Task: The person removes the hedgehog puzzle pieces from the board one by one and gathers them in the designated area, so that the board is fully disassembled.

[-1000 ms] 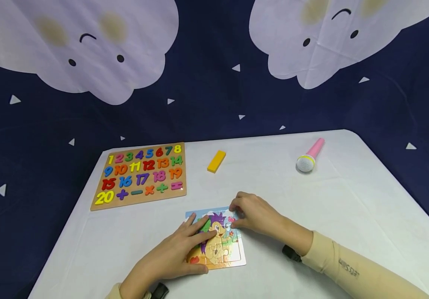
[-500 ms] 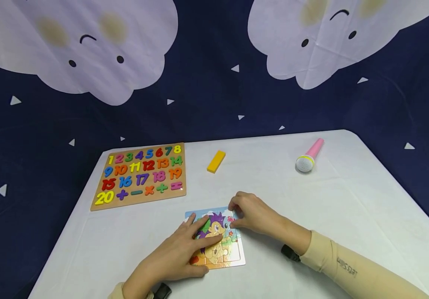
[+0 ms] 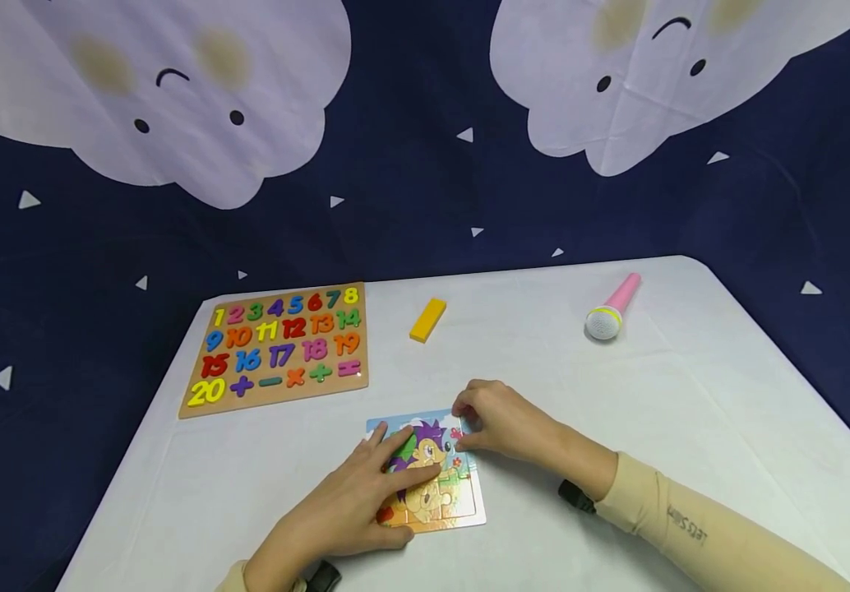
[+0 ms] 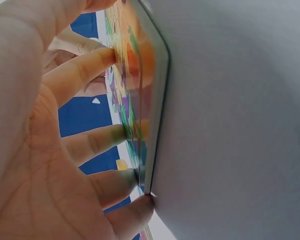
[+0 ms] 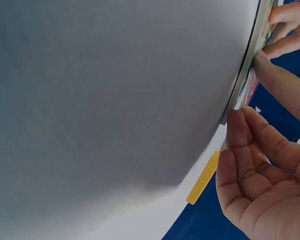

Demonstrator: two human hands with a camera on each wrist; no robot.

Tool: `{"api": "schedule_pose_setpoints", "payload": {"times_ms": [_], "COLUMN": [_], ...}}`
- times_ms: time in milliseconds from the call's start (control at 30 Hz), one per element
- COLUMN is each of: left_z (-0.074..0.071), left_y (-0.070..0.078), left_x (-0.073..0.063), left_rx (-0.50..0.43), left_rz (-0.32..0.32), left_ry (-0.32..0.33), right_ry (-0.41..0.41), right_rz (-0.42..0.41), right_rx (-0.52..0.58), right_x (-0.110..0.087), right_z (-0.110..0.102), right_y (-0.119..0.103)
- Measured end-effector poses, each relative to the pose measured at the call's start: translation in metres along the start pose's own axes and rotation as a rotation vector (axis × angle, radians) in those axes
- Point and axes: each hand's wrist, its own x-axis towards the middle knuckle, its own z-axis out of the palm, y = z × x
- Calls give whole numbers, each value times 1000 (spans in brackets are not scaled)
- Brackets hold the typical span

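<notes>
A small framed jigsaw puzzle with a purple-haired hedgehog picture lies flat on the white table. My left hand rests across its left side with fingers spread; in the left wrist view the fingertips touch the picture. At the upper right corner, my right hand has its thumb and curled fingers around the puzzle's edge. The right wrist view shows the thumb on the puzzle's side and the fingers at the corner. Whether a single piece sits between them is hidden.
A wooden number board lies at the back left. Behind the puzzle is a yellow block. A pink toy microphone lies at the back right. A dark blue cloth with clouds hangs beyond the table.
My left index finger has shifted slightly to the right over the picture. The right hand holds nearly the same place at the corner.
</notes>
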Motion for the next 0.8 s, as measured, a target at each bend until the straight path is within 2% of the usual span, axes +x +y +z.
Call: {"api": "schedule_pose_setpoints", "payload": {"times_ms": [133, 800], "left_z": [0, 2], "left_y": [1, 0], "left_x": [0, 0], "left_rx": [-1, 11], "left_rz": [-5, -11], "left_ry": [2, 24], "right_ry": [-18, -3], "right_rz": [15, -62], "right_rx": [21, -6], "right_x": [0, 1], "right_z": [-3, -3], "right_y": [1, 5]}}
